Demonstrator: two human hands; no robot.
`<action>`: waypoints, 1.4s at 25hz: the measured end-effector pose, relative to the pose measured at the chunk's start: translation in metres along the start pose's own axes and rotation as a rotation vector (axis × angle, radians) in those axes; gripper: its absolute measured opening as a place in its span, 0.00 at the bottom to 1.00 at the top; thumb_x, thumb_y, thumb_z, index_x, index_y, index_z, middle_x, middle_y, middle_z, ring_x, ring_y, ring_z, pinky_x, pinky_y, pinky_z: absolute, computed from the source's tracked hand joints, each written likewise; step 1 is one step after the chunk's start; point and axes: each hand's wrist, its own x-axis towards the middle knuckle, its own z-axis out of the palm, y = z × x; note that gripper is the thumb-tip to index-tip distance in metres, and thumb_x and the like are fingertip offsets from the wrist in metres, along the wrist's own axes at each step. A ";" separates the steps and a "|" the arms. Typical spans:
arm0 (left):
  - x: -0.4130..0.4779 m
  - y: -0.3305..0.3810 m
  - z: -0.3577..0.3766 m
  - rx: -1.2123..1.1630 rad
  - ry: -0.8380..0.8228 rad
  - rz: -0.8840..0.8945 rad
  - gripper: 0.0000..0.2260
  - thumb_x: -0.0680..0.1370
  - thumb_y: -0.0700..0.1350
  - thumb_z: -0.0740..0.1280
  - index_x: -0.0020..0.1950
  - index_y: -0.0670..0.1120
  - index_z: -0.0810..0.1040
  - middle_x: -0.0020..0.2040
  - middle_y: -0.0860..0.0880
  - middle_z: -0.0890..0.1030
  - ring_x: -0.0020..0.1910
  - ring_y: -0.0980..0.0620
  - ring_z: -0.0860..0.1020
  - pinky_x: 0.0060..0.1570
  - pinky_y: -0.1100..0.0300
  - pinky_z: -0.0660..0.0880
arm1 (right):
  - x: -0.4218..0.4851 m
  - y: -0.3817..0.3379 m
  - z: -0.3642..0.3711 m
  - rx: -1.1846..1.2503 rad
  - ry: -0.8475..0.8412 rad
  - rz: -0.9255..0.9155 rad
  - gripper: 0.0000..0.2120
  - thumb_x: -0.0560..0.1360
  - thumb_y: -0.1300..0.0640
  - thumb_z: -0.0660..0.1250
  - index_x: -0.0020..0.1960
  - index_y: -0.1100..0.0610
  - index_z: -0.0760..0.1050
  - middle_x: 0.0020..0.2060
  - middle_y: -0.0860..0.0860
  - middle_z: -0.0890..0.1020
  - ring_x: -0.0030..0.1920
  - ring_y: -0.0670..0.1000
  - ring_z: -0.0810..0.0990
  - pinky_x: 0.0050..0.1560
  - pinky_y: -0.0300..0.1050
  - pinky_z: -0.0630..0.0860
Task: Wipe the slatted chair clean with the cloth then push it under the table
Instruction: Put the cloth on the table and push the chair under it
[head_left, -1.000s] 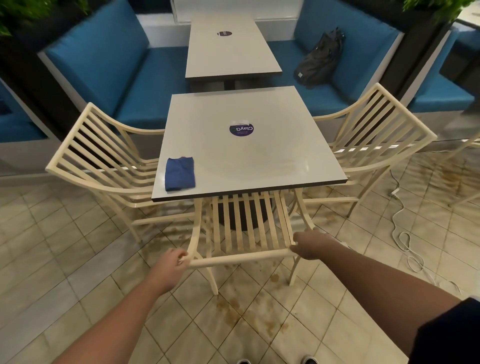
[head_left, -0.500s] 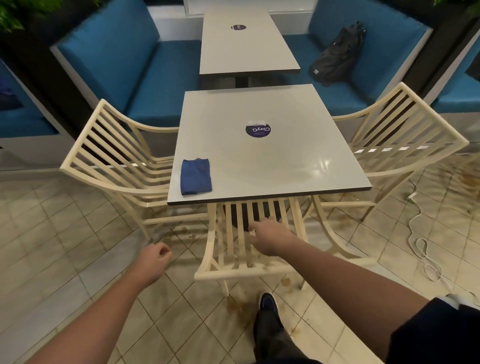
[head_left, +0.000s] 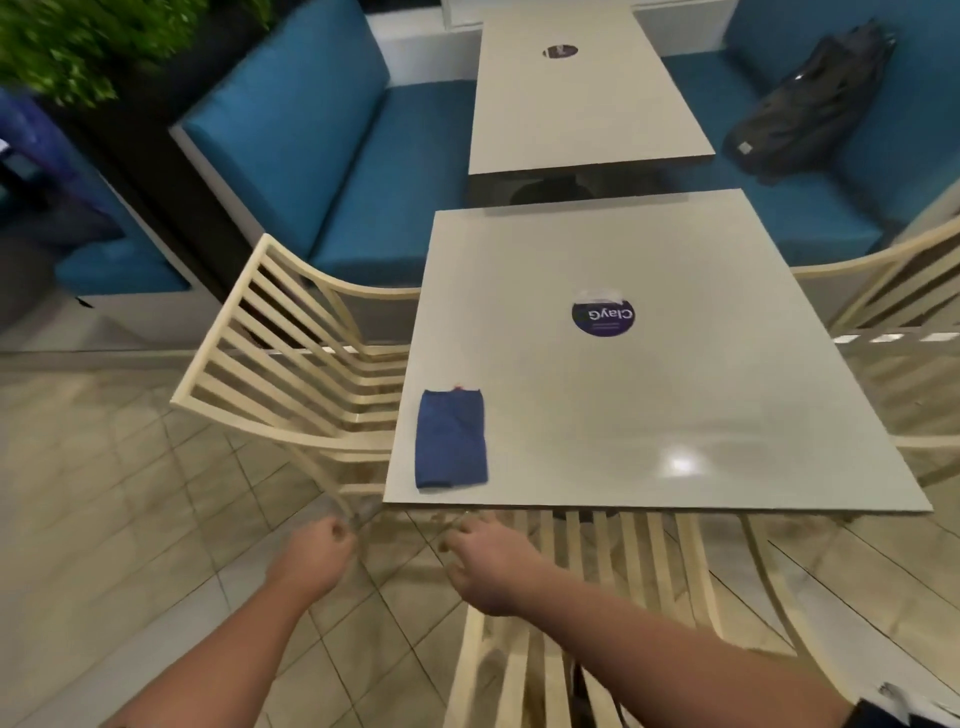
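One slatted chair (head_left: 639, 561) tucked under the near edge of the tabletop (head_left: 701, 405), two bare hands just left of its slats.

Seat hidden beneath the tabletop, back slats jutting out toward the camera. One folded blue cloth (head_left: 451, 439) lying flat by the tabletop's near-left corner, just inside both edges, untouched. Left hand (head_left: 311, 556) curled into a fist over the tiled floor (head_left: 130, 519), nothing in it. Right hand (head_left: 488, 561) half curled at the chair's left side; grip or mere touch hard to tell through the blur. Two more slatted chairs: left chair (head_left: 291, 364) and right chair (head_left: 883, 291), each drawn close to its tabletop edge. One round sticker (head_left: 604, 314) mid-tabletop. Beyond, one second table (head_left: 587, 104), left bench (head_left: 332, 171), right bench (head_left: 831, 218), one dark backpack (head_left: 810, 119). Open floor on the left.
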 end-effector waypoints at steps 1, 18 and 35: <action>0.014 -0.003 -0.009 0.003 0.041 -0.026 0.12 0.82 0.54 0.60 0.57 0.51 0.79 0.51 0.50 0.81 0.47 0.50 0.79 0.46 0.54 0.76 | 0.016 -0.007 -0.002 0.011 -0.030 0.002 0.20 0.82 0.49 0.59 0.73 0.52 0.69 0.68 0.56 0.74 0.67 0.59 0.71 0.65 0.58 0.73; 0.303 -0.209 -0.162 -0.219 0.542 -0.020 0.34 0.81 0.58 0.64 0.81 0.45 0.56 0.73 0.34 0.66 0.68 0.31 0.69 0.62 0.33 0.72 | 0.314 -0.109 0.031 0.030 -0.050 0.332 0.30 0.80 0.58 0.64 0.80 0.54 0.58 0.76 0.57 0.64 0.76 0.60 0.63 0.72 0.58 0.67; 0.407 -0.219 -0.168 -0.302 0.456 0.041 0.14 0.85 0.53 0.60 0.52 0.42 0.69 0.39 0.41 0.75 0.36 0.39 0.76 0.32 0.49 0.75 | 0.434 -0.044 0.084 -0.145 -0.199 0.664 0.44 0.78 0.69 0.65 0.83 0.47 0.46 0.79 0.59 0.57 0.78 0.74 0.43 0.70 0.62 0.71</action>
